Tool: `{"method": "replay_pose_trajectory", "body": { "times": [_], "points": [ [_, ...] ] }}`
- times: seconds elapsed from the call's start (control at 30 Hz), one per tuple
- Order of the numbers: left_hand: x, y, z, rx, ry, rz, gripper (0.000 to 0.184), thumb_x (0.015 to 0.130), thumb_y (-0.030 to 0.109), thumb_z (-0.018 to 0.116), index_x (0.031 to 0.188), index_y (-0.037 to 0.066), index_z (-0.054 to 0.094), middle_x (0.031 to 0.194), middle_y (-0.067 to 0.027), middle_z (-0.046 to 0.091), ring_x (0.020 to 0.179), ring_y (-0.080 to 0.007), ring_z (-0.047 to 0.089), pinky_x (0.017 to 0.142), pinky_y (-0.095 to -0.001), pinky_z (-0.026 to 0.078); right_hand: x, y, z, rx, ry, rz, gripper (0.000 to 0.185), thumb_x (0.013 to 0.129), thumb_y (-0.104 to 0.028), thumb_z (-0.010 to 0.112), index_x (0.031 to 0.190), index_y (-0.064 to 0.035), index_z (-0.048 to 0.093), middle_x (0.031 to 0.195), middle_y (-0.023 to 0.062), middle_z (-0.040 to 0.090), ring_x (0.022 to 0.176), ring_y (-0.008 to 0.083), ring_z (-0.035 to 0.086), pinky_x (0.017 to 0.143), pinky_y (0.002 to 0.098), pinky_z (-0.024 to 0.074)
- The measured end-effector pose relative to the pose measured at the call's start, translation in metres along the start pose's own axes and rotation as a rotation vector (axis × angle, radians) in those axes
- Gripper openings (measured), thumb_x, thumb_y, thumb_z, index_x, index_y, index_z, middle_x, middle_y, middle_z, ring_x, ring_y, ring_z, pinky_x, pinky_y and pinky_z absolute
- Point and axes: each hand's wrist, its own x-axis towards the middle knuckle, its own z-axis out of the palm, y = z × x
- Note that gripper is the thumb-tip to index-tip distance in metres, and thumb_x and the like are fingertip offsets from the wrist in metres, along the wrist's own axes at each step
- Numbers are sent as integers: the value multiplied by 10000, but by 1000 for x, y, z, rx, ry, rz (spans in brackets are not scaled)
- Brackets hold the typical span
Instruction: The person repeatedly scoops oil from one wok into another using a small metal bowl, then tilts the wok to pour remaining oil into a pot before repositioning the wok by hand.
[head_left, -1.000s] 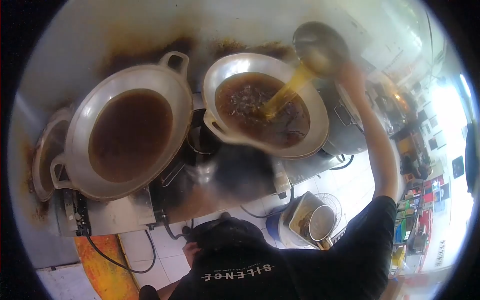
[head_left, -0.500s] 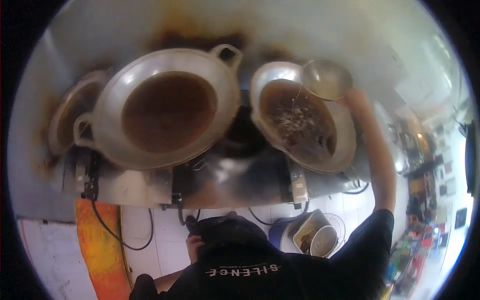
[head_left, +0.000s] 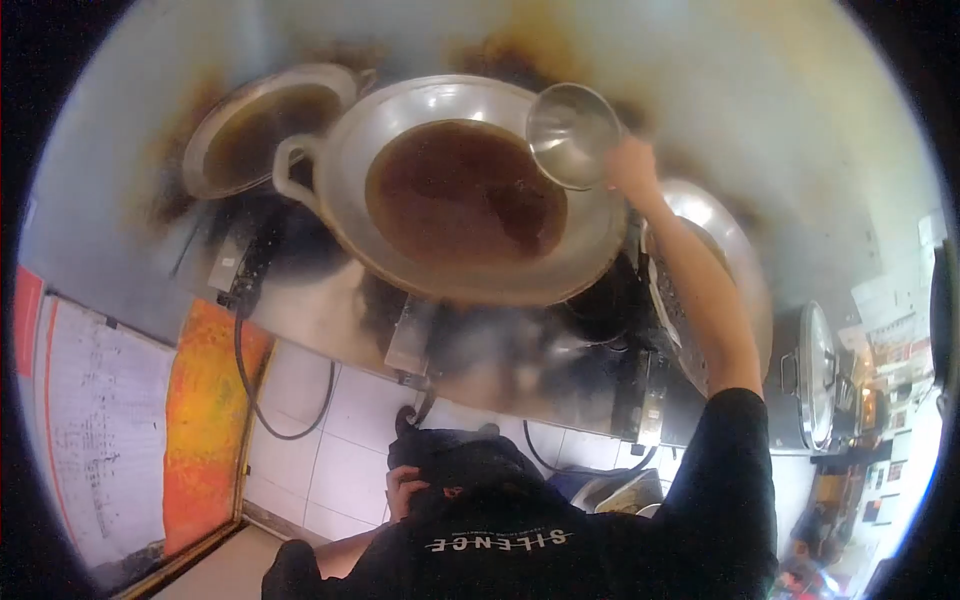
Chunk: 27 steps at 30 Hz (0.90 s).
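Observation:
My right hand is closed on the rim of a round metal bowl, tilted over the right side of the big middle wok. Dark brown liquid fills the bottom of this wok, with a darker patch on its surface near the bowl. The bowl's contents are hard to make out. My left hand lies against the black clothing at my waist, fingers lightly bent and apart, with nothing visible in them.
Another wok of brown liquid stands at left. A third wok is partly behind my right forearm. A lidded pot stands further right. Burner control boxes and black hoses line the stove's front. Containers are below.
My right hand and the bowl have moved from the right wok to the middle one. Liquid was splashing in the right wok earlier. The view has shifted right; my left hand stays at my waist.

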Motion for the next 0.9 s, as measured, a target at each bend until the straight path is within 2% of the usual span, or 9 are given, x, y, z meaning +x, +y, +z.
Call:
{"method": "replay_pose_trajectory", "body": {
  "times": [0.2,0.37,0.43,0.53,0.6,0.63,0.7,0.83,0.9],
  "points": [
    [1,5,-34,-8,100,-75,268,672,159,741,893,78,611,1076,-151,470,999,-292,499,807,-369,443,16,-7,84,-414,21,-248,192,801,-117,562,854,61,611,875,272,604,876,441,607,741,483,511],
    [1,-15,-53,51,134,-12,273,664,156,744,894,81,616,1077,-147,466,997,-289,499,793,-363,448,-9,-43,103,-281,-110,-145,239,794,-175,598,891,42,609,857,244,622,861,428,618,725,467,515],
    [9,-15,-60,-58,122,-47,275,663,161,740,895,79,617,1082,-145,465,999,-290,499,810,-374,439,-23,-64,100,-230,-133,-107,264,796,-193,608,910,45,608,835,225,631,860,416,626,725,460,517],
    [19,-17,-72,34,58,50,282,664,156,738,904,75,613,1093,-147,459,999,-291,499,819,-380,437,-31,-77,105,-589,-275,-352,309,804,-192,596,902,101,582,838,179,660,716,348,664,632,403,540],
    [16,-25,-75,2,36,32,294,664,157,739,914,73,611,1100,-148,454,1006,-290,495,824,-382,435,-23,-63,136,359,-267,311,309,825,-159,557,859,147,560,831,170,674,562,277,659,459,343,505],
    [14,-28,-76,-25,16,8,305,663,157,741,925,72,608,1106,-150,449,1013,-289,492,828,-383,432,-25,-63,141,360,-263,311,309,825,-159,557,859,147,560,831,170,674,562,277,659,459,343,505],
    [10,-35,-74,-70,23,-6,314,664,162,742,931,70,605,1109,-151,446,1020,-287,485,832,-382,428,-34,-66,147,733,-343,348,304,871,-92,500,930,206,504,737,250,631,597,250,665,473,331,540],
    [9,-33,-77,-137,-9,-93,323,664,169,744,936,66,601,1114,-149,441,1045,-286,468,849,-383,419,-46,-80,143,751,-407,373,269,877,-67,485,895,200,484,734,254,613,565,256,649,480,284,557],
    [17,-20,-80,-95,-2,-34,320,669,169,741,936,65,600,1115,-149,441,1047,-290,468,849,-385,421,-51,-90,141,961,-324,382,258,879,-63,483,871,194,475,747,238,608,565,261,645,466,278,556]
  ]
}}
